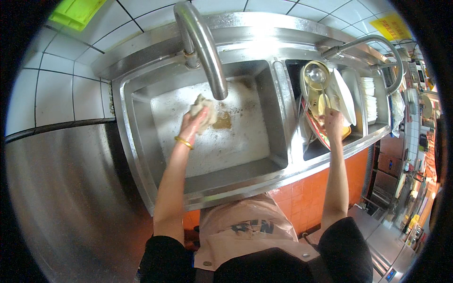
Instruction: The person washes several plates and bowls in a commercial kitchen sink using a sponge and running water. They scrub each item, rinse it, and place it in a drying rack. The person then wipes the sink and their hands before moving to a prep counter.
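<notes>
My left hand (pixel 195 122) is closed around a wet, pale cloth (pixel 206 112) above the soapy water (pixel 212 148) in the large left basin of a stainless steel sink (pixel 288 116). A brownish patch floats beside it. At the middle basin, my right hand (pixel 332 120) grips what looks like the handle of a metal ladle (pixel 316 76). The ladle's round bowl lies over a stack of used dishes, among them a white oval plate (pixel 345 95) and a red-patterned plate (pixel 316 129). My right fingertips are partly hidden.
A curved steel faucet (pixel 212 60) arches over the left basin, close to my left hand. Another faucet (pixel 398 60) curves over the right end. Stacked white dishes (pixel 370 100) stand in the right basin. A steel panel (pixel 70 194) borders the sink's left side.
</notes>
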`<state>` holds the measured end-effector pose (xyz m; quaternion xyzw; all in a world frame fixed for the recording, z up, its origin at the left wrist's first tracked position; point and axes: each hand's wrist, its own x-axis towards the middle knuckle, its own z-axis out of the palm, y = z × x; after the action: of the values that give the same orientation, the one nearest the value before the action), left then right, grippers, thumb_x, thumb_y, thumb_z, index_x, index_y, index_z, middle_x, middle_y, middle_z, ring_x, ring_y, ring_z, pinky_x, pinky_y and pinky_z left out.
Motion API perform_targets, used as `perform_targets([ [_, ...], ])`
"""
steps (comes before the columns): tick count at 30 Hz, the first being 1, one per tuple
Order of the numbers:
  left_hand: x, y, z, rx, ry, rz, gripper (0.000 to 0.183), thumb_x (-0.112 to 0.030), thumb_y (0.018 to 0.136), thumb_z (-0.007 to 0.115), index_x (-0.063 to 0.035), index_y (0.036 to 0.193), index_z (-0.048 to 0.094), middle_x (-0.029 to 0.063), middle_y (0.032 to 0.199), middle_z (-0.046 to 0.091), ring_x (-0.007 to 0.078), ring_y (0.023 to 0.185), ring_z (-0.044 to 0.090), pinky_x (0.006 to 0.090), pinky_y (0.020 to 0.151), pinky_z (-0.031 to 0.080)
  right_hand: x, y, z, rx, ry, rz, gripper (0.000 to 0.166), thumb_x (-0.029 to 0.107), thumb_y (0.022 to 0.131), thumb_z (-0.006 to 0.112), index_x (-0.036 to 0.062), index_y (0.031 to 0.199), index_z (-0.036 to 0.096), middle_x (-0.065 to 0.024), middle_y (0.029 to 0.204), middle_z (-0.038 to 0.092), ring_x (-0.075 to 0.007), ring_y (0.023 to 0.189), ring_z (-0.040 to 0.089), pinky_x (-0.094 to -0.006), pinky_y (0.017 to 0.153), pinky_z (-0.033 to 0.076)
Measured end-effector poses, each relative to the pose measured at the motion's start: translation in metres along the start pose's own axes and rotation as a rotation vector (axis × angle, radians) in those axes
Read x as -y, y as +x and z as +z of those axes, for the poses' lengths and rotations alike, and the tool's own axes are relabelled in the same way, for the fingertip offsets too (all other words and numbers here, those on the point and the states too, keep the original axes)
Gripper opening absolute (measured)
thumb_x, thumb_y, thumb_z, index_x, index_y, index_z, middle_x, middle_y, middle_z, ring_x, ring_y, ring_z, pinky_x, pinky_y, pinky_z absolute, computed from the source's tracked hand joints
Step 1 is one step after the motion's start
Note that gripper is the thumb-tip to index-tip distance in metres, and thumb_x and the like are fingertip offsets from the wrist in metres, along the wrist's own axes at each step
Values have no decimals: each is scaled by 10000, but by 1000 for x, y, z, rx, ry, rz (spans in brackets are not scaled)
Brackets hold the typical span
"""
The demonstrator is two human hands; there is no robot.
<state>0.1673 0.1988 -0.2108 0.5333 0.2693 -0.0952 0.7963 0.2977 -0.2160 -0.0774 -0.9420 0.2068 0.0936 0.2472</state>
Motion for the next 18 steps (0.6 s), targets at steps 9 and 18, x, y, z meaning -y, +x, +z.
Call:
perform_targets([
  [9,34,21,-113,-514,849,-64,545,-442,881,559,26,1160,552,231,1107,570,323,1018,572,411,870,465,65,-65,94,-160,-32,-786,187,145,873,620,117,1051,667,-95,729,671,-213,580,625,-327,569,498],
  [18,110,58,-89,-484,1293,-189,459,-155,793,644,-45,1215,502,214,1340,377,392,1214,405,449,990,404,61,-1,368,233,21,-96,542,190,765,625,-32,1231,459,-249,1192,543,-380,1095,548,-404,910,467],
])
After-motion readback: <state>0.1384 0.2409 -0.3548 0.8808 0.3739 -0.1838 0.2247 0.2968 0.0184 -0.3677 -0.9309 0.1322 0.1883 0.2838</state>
